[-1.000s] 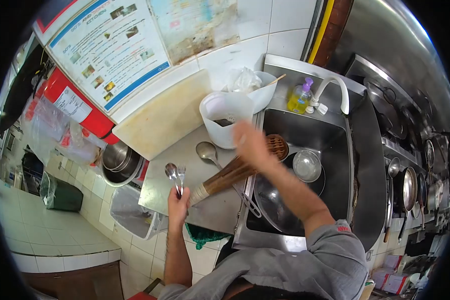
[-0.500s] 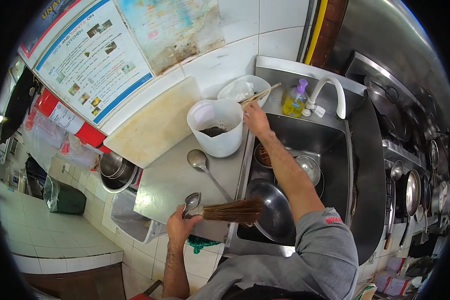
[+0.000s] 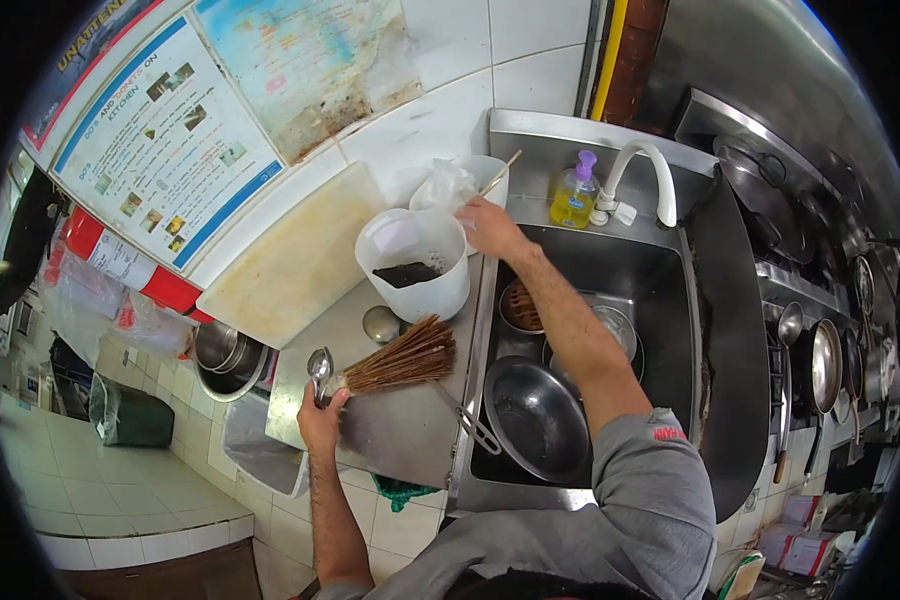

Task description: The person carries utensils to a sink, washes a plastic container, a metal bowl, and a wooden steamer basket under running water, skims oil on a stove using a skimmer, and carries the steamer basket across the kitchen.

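My left hand (image 3: 320,420) is closed round a shiny spoon (image 3: 320,366) and the pale bound end of a stick brush (image 3: 405,358), whose brown bristles point right over the steel counter (image 3: 390,430). Under the bristles lies a large ladle (image 3: 381,323). At the back, my right hand (image 3: 490,228) has its fingers at crumpled clear plastic (image 3: 444,186) by a white container (image 3: 492,190) with a stick in it; what the fingers grip, if anything, is hidden. Beside them stands a white tub (image 3: 413,262) with dark matter inside.
In the sink (image 3: 660,290) are a dark metal bowl (image 3: 537,418), a brown-patterned item (image 3: 521,305) and a strainer (image 3: 613,333). A yellow soap bottle (image 3: 574,196) stands by the white faucet (image 3: 642,150). A cutting board (image 3: 295,260) leans on the wall.
The brush was lying near my left hand; it is now in that hand, bristles swung upward. My right hand went from over the sink to the back container. The fork no longer shows.
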A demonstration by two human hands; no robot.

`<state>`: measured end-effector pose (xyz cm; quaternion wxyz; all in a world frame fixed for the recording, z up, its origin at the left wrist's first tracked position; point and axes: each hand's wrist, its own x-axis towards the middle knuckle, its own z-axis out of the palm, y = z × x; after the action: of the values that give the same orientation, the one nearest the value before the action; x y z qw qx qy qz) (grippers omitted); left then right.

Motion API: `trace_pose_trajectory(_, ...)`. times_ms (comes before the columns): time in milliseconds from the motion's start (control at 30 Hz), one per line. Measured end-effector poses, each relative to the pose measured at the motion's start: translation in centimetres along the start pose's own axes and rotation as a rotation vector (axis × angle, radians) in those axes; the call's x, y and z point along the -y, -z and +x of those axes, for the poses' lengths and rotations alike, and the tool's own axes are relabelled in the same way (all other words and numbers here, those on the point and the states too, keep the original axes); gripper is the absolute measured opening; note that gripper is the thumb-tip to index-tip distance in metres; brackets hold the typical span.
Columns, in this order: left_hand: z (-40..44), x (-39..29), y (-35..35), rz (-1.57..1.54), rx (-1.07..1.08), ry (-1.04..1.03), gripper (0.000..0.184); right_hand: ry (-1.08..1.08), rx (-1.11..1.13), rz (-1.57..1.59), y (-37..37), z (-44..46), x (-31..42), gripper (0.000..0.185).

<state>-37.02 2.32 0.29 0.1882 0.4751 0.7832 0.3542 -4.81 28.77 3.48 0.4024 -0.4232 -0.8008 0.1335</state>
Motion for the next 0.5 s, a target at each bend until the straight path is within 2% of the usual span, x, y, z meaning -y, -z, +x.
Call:
trace_pose_trajectory(33, 0.0, -0.1, 0.0, -0.029, 0.01, 0.005, 0.052, 0.01, 0.115, 0.006, 0.4, 1.5, 0.0, 0.013)
trace_pose_trajectory(100, -0.2, 0.1, 0.0, -0.031, 0.003, 0.007, 0.052, -0.152, 0.06, -0.252, 1.4, 4.5, -0.2, 0.018)
trace_pose_trajectory(133, -0.3, 0.2, 0.0, -0.033, 0.002, 0.009, 0.053, -0.149, 0.062, -0.249, 1.8, 6.0, -0.9, 0.018)
trace_pose_trajectory(200, -0.4, 0.9, -0.3, -0.111, -0.031, -0.054, 0.055, -0.086, 0.288, -0.616, 2.5, 8.6, -2.5, 0.019)
trace_pose_trajectory(233, -0.3, 1.1, -0.3, -0.101, -0.01, -0.014, 0.055, -0.082, 0.287, -0.616, 2.3, 8.9, -3.0, 0.019)
trace_pose_trajectory(300, -0.2, 1.1, -0.3, -0.097, 0.006, 0.024, 0.054, -0.11, 0.506, -0.794, 1.7, 9.5, -3.8, 0.018)
trace_pose_trajectory(333, -0.3, 1.0, -0.3, -0.109, 0.009, 0.014, 0.057, -0.106, 0.506, -0.796, 1.3, 10.2, -4.1, 0.018)
trace_pose_trajectory(400, -0.3, 1.1, -0.4, -0.119, 0.013, 0.011, 0.059, -0.282, 0.564, -0.731, 0.6, 11.0, -4.2, 0.017)
trace_pose_trajectory(433, -0.3, 1.4, -0.5, -0.094, -0.017, 0.009, 0.062, -0.281, 0.57, -0.729, 0.5, 11.1, -4.1, 0.017)
trace_pose_trajectory(500, -0.3, 1.7, -0.7, -0.069, -0.048, 0.015, 0.066, -0.242, 0.743, -0.817, 0.9, 11.4, -3.8, 0.02)
